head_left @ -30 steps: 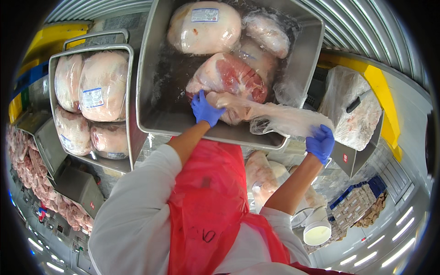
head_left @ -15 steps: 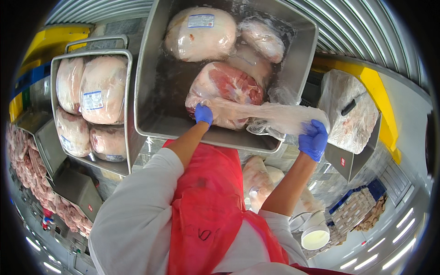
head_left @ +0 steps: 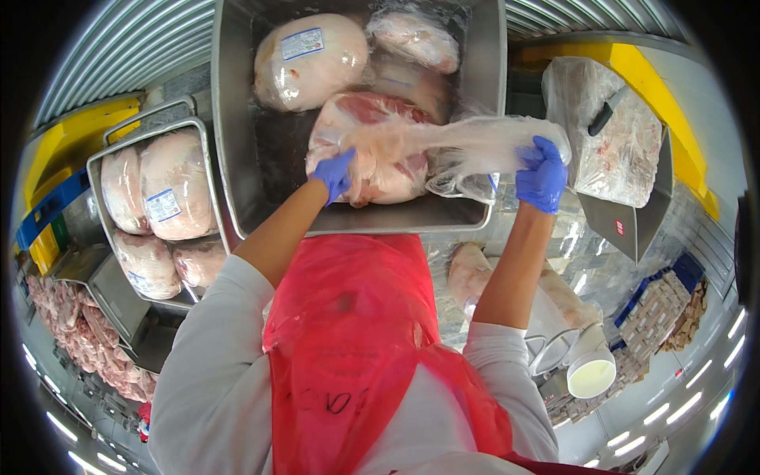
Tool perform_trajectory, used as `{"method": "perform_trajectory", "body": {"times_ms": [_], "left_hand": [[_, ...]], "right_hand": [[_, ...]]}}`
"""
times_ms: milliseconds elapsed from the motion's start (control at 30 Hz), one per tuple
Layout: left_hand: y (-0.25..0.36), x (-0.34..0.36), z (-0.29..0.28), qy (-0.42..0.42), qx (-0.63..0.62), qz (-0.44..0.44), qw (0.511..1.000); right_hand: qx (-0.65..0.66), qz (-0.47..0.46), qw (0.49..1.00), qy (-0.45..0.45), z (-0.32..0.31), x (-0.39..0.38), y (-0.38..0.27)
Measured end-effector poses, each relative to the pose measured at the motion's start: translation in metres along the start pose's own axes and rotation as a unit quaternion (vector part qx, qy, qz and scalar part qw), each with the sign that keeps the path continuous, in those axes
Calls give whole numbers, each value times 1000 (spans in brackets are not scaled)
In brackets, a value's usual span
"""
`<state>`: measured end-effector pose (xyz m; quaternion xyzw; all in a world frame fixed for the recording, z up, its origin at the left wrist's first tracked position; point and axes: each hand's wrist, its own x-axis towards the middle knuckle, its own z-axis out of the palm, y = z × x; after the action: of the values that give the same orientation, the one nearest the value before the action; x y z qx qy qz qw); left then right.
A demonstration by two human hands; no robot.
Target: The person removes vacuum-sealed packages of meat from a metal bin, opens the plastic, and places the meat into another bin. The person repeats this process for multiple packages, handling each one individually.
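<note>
A raw cut of meat (head_left: 372, 154), red with pale fat, lies in the near part of a deep metal tub (head_left: 273, 178). My left hand (head_left: 336, 176), in a blue glove, is closed at its near left edge. A clear plastic bag (head_left: 491, 142) stretches from the top of the meat out past the tub's right side. The bag's far end is bunched in my right hand (head_left: 542, 178), also gloved in blue and closed, held in the air beyond the rim. Its loose folds hang beside the meat.
Farther back in the tub are a large wrapped cut (head_left: 313, 67) and a smaller wrapped piece (head_left: 412, 39). A metal cart (head_left: 214, 170) with several wrapped cuts stands left. At right, a black-handled knife (head_left: 606, 117) lies on a plastic-covered block (head_left: 613, 158). A white bucket (head_left: 591, 368) stands low right.
The view has shifted. My left hand still holds the meat's near left edge, and my right hand keeps the bag stretched to the right, now a little higher relative to the tub.
</note>
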<state>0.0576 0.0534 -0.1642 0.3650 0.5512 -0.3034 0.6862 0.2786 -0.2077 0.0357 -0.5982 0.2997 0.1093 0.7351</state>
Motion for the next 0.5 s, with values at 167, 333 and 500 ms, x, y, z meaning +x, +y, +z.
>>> {"method": "perform_trajectory", "body": {"times_ms": [167, 333, 500], "left_hand": [[-69, 6, -24, -191, 126, -92, 969], [-97, 61, 2, 55, 451, 174, 874], [-95, 31, 36, 307, 456, 111, 828]], "right_hand": [[-26, -70, 997, -37, 53, -30, -1], [-53, -56, 995, -68, 89, -39, 0], [-55, -66, 986, -140, 94, -28, 14]]}}
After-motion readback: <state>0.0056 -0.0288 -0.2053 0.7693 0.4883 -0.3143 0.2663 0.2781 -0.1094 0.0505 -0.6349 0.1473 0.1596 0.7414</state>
